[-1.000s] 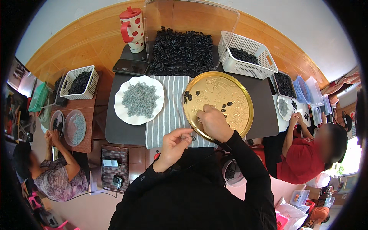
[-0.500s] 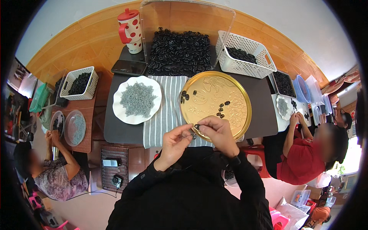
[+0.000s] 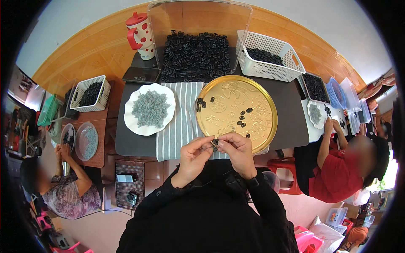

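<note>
A small black plastic piece (image 3: 215, 142) is pinched between both hands, over the near edge of a round gold tray (image 3: 257, 90). My left hand (image 3: 193, 159) grips it with thumb and forefinger, the other fingers curled. From the other side, my right hand (image 3: 238, 155) holds it with its thumb and fingertips. The fingers cover part of the piece. Several similar black pieces (image 3: 241, 123) lie scattered on the tray. A striped cloth (image 3: 175, 116) lies partly beneath the tray. To its left, a white scalloped plate (image 3: 129, 120) holds a pile of small grey screws (image 3: 150, 109).
A clear bin (image 3: 202, 19) of black pieces stands at the back, beside a white perforated basket (image 3: 270, 71). At the back left are a phone (image 3: 141, 75) and a red-spotted tumbler (image 3: 140, 36). People work at tables left (image 3: 71, 181) and right (image 3: 344, 168).
My right hand has come down slightly, and both hands' fingertips now meet around the black piece. A black piece on the tray beside my right hand has come into sight. The whole view has shifted slightly.
</note>
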### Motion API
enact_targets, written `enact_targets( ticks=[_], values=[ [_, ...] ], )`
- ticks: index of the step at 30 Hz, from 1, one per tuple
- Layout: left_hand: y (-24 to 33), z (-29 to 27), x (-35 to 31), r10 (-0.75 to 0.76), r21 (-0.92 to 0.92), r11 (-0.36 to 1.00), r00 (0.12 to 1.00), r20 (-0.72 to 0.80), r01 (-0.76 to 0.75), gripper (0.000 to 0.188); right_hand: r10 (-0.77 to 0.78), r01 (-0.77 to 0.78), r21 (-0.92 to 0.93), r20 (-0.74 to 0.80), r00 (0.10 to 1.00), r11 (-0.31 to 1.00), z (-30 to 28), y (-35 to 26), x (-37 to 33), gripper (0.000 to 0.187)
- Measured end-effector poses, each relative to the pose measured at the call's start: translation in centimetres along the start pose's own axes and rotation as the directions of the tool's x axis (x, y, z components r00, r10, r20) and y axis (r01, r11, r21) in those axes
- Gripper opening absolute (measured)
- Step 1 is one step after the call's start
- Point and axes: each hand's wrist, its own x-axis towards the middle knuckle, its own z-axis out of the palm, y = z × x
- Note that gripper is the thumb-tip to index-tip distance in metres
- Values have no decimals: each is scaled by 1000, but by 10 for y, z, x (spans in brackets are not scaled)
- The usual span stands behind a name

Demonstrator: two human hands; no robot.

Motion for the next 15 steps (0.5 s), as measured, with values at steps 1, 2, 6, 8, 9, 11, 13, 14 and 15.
enact_targets(
  ticks=[1,2,6,8,9,11,13,14,15],
  values=[
    [0,0,0,7,2,1000,1000,-4,-7,36,-6,6,-5,-7,1000,1000,0,0,0,10],
    [1,1,0,14,3,1000,1000,-8,-14,36,-7,7,-4,-7,1000,1000,1,-1,-1,10],
    [0,0,0,15,9,1000,1000,-25,-15,34,-23,23,-5,-26,999,1000,3,0,-2,9],
    [-2,-1,0,33,12,999,999,-29,-33,33,-30,30,-7,-29,999,1000,4,0,-2,9],
    [-1,0,0,34,11,999,999,-31,-34,33,-37,37,-8,-28,999,999,5,0,-3,8],
    [-1,1,0,32,5,999,998,-46,-31,33,-44,44,-10,-26,999,999,8,-2,-4,8],
    [-2,1,-1,23,7,1000,998,-51,-23,33,-39,38,-27,-35,999,999,10,-1,-6,7],
    [-3,0,-2,14,10,1000,998,-53,-14,33,-38,37,-28,-34,999,999,11,-1,-6,7],
    [-3,0,-2,14,10,1000,998,-55,-14,33,-47,45,-36,-35,998,998,12,0,-7,7]
  ],
)
